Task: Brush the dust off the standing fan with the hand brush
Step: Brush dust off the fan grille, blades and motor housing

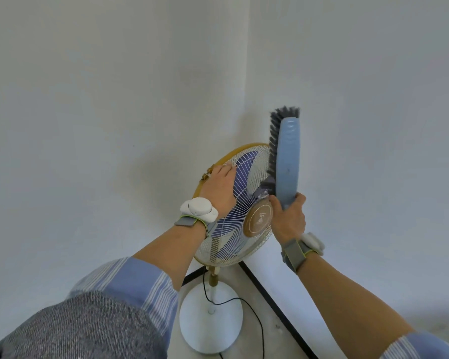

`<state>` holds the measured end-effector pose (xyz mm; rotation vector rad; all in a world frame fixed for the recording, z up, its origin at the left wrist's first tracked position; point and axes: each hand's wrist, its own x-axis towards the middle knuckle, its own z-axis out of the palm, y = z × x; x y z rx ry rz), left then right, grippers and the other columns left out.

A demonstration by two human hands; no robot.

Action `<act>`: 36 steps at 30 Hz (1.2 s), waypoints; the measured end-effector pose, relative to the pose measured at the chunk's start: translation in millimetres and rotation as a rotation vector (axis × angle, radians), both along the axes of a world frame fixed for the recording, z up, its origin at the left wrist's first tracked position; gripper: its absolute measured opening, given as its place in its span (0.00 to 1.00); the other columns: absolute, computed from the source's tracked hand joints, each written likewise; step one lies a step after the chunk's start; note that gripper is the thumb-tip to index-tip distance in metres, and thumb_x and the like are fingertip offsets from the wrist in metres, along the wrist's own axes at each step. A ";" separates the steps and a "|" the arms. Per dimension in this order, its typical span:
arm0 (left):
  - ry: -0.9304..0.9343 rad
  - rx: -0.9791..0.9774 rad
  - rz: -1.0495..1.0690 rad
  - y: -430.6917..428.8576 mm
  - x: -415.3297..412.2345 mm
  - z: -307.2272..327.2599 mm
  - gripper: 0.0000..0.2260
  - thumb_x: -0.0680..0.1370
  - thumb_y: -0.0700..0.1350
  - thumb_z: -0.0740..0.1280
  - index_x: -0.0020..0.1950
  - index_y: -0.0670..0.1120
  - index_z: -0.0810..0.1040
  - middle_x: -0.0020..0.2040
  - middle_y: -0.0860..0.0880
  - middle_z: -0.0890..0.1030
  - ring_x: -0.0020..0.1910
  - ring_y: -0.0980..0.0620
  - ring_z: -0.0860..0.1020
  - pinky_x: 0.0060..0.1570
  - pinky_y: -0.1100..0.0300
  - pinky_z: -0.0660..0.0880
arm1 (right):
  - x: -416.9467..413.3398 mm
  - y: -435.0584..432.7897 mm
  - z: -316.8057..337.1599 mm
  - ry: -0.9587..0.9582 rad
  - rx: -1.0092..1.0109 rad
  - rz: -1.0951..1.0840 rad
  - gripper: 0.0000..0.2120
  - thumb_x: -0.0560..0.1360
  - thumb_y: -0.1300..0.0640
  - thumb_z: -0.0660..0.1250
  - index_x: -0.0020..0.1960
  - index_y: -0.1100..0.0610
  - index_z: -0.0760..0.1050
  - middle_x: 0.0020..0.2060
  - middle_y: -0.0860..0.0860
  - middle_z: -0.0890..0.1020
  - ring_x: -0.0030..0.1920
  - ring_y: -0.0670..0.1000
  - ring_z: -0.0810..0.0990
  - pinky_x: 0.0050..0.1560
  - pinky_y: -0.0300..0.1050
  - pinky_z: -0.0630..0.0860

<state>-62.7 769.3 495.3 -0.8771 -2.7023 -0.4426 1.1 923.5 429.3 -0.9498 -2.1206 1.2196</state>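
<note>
standing fan backed between two walls, tight behind; front side open

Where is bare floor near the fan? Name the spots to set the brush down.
Free: the floor strip between the cord and the black baseboard on the right; also the fan base left of the cord. Crowded: the grille, where the left hand rests and the right hand holds the brush.

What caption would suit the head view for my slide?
Left hand rests on the fan grille; right hand grips the hand brush, bristles at the grille's edge.
</note>
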 end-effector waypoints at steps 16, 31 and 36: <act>0.019 -0.064 0.022 -17.1 -6.1 -5.7 0.31 0.77 0.38 0.65 0.78 0.40 0.57 0.79 0.46 0.56 0.77 0.48 0.55 0.75 0.60 0.49 | -10.2 -0.9 18.0 0.029 -0.210 0.225 0.30 0.73 0.38 0.69 0.64 0.58 0.67 0.47 0.53 0.77 0.42 0.55 0.77 0.46 0.55 0.78; -0.039 -0.104 0.224 -20.8 -16.2 -17.3 0.45 0.73 0.51 0.73 0.79 0.43 0.47 0.79 0.42 0.51 0.75 0.37 0.56 0.66 0.41 0.66 | -0.5 -7.5 25.6 -0.051 0.132 0.251 0.28 0.73 0.37 0.68 0.64 0.53 0.66 0.50 0.51 0.78 0.45 0.54 0.80 0.47 0.53 0.79; -0.012 -0.087 0.236 -26.5 -20.1 -15.8 0.45 0.73 0.52 0.74 0.78 0.41 0.48 0.77 0.44 0.56 0.72 0.40 0.61 0.65 0.45 0.69 | -6.0 -9.2 36.5 0.152 -0.162 0.400 0.29 0.68 0.32 0.68 0.55 0.55 0.72 0.39 0.53 0.78 0.35 0.52 0.76 0.37 0.51 0.77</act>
